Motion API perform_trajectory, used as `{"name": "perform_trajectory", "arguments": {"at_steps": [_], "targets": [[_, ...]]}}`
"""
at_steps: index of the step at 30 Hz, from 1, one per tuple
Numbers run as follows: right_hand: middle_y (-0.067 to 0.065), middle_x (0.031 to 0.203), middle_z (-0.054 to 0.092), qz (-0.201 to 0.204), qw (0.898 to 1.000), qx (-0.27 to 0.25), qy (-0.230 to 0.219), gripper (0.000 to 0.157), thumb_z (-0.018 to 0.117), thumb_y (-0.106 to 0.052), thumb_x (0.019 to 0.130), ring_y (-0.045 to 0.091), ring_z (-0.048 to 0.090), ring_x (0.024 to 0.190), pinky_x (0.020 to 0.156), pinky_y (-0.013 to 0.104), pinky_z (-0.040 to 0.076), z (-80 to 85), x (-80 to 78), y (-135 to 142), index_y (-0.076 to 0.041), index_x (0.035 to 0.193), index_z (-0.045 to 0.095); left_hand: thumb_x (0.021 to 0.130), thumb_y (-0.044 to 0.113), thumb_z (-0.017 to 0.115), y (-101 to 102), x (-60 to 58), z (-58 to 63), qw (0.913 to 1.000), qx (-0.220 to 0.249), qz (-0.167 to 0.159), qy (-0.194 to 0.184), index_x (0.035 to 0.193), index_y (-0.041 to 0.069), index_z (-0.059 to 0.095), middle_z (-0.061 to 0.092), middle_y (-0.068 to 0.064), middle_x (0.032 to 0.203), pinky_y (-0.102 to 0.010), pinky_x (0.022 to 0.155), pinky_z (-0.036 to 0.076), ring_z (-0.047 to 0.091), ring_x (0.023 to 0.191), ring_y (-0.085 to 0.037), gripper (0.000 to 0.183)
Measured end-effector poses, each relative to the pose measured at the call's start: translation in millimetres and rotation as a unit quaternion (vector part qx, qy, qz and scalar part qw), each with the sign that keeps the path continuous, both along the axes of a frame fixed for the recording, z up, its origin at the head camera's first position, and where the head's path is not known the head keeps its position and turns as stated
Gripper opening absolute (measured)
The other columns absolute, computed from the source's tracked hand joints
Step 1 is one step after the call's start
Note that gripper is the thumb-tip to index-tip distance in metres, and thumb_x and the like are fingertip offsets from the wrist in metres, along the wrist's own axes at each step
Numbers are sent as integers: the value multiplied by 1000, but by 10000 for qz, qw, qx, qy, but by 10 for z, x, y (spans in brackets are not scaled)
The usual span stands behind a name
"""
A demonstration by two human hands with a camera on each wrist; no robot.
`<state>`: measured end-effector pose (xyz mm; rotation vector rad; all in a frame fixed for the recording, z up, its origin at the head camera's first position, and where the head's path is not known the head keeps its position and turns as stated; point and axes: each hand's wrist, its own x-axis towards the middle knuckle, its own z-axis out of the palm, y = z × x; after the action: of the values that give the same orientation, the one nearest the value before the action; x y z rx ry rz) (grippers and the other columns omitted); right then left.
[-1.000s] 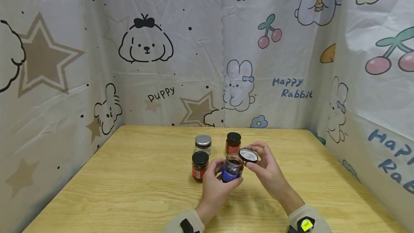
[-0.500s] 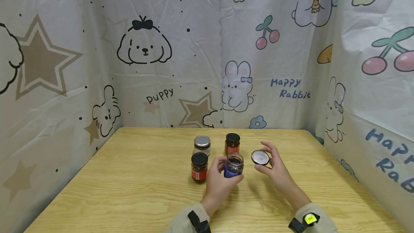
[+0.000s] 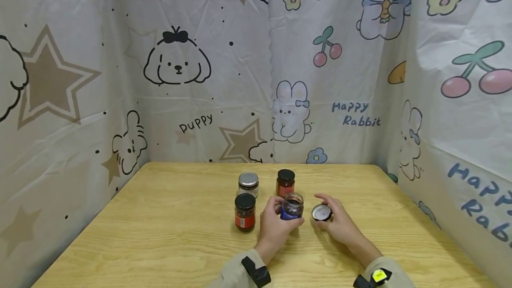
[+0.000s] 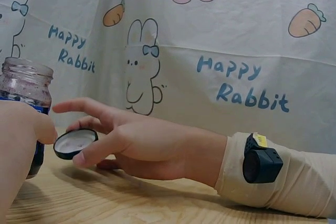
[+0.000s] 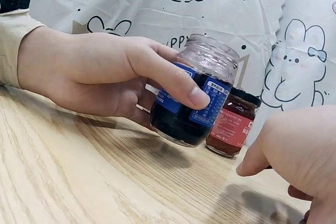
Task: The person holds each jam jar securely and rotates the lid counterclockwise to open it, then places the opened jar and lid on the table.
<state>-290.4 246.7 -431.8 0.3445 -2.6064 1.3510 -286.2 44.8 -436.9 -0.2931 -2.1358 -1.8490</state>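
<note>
My left hand (image 3: 276, 228) grips an open glass jar (image 3: 293, 206) with a blue label and dark contents. In the right wrist view the jar (image 5: 194, 93) tilts a little, its base just above the table and the thumb across its label. To the right, my right hand (image 3: 340, 223) pinches a round black-rimmed lid (image 3: 322, 212), white inside facing up. The left wrist view shows the lid (image 4: 76, 143) slanted between thumb and fingers, low over the wood, with the index finger stretched out above it.
A red-labelled jar with black lid (image 3: 245, 212) stands left of my left hand. Behind are a silver-lidded jar (image 3: 248, 184) and another red-labelled jar (image 3: 286, 182). Printed curtains (image 3: 224, 79) enclose the wooden table (image 3: 168, 221) at the back and sides.
My right hand has carried the lid off to the right of the jar's mouth, then down toward the table. My left hand still holds the jar, shifted slightly right.
</note>
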Motion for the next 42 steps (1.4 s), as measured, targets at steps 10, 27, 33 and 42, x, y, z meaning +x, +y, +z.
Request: {"name": "perform_trajectory", "arguments": {"at_steps": [10,27,33,42], "targets": [[12,114,44,-191,9984,513,-134,80,75,5,68,23,47,99,87,43,37,10,5,-22,-20,137,42,58,20,89,48,-30,-42,9994,-268,144,-171,104,18,51,65,3,98,-40,81,48,60,93,-14,60],[14,116,46,-251,9955,916,-56,74,74,2,68,23,48,98,82,42,40,-11,34,-35,-14,135,45,61,24,88,46,-60,-83,9967,-772,-7,-254,105,19,49,65,1,100,-38,79,48,60,91,-12,59],[12,118,46,-448,9912,1233,-166,69,71,-4,67,24,49,97,77,40,41,-54,29,-25,-15,132,49,66,27,85,23,-61,-109,9941,-1036,-207,-230,122,18,44,63,-2,109,-40,82,47,59,96,-15,70],[7,120,49,-719,9769,2010,96,61,68,-18,71,30,49,103,75,50,40,-47,66,-41,-18,130,52,66,31,85,-53,-58,-127,9890,-1277,-640,-393,138,14,33,58,-7,118,-41,86,46,58,102,-18,91]]}}
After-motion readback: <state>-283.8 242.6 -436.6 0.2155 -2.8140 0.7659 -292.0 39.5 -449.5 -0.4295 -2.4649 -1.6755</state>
